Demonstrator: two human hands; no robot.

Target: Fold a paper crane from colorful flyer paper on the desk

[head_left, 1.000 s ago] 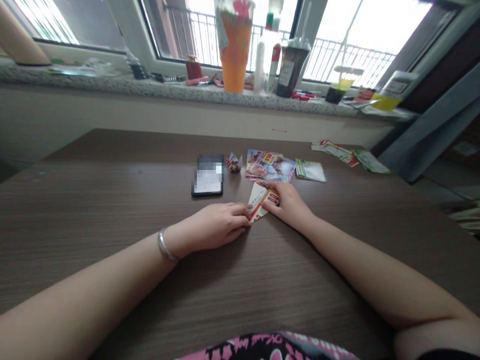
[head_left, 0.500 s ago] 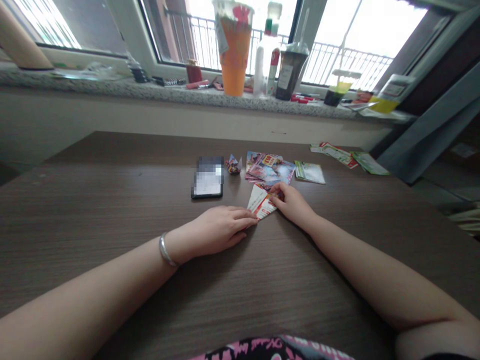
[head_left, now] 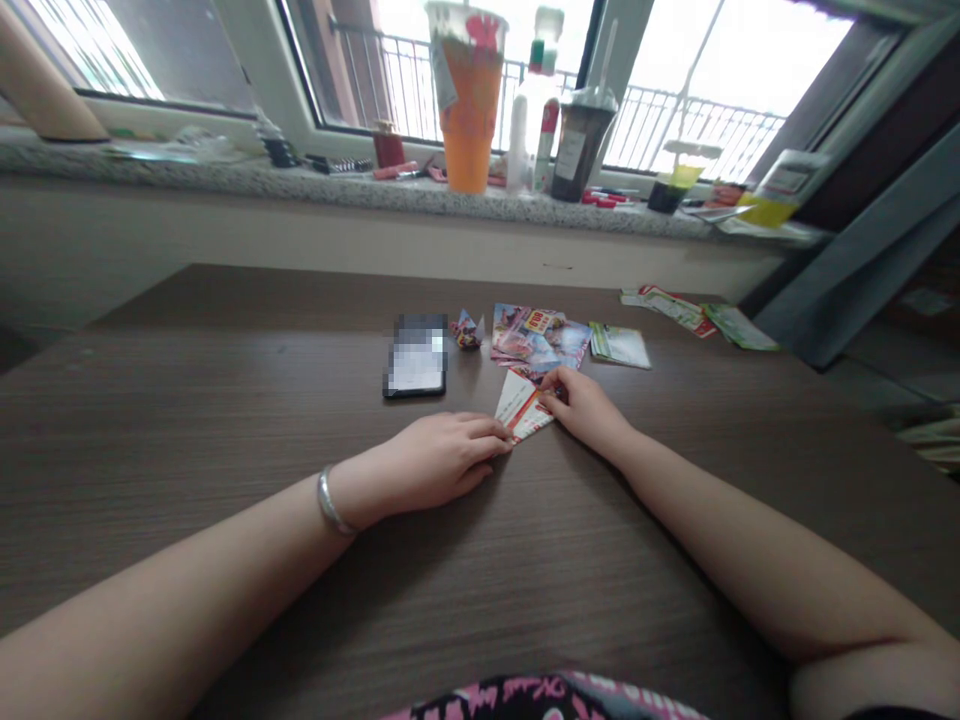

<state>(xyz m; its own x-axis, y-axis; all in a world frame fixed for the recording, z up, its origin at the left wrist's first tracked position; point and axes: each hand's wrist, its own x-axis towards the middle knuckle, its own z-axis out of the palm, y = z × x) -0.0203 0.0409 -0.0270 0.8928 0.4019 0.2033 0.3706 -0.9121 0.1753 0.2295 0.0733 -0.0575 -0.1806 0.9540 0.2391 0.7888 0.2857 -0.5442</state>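
Note:
A folded piece of printed paper (head_left: 521, 408), white with red marks, lies on the brown wooden table (head_left: 225, 400). My left hand (head_left: 435, 458) rests beside it with curled fingers, the fingertips pressing its near corner. My right hand (head_left: 585, 405) pinches the paper's right edge between thumb and fingers. A silver bracelet (head_left: 328, 502) is on my left wrist.
Beyond the paper lie a black phone (head_left: 416, 355), a small folded paper figure (head_left: 468, 329), a pile of colourful leaflets (head_left: 540, 336) and more leaflets (head_left: 621, 344) to the right. An orange cup (head_left: 469, 100), bottles and a dark drink cup (head_left: 577, 140) stand on the windowsill.
My right hand slid up along the paper's right edge and the fold got tighter. My left hand stayed at the near corner. The view shifted down slightly.

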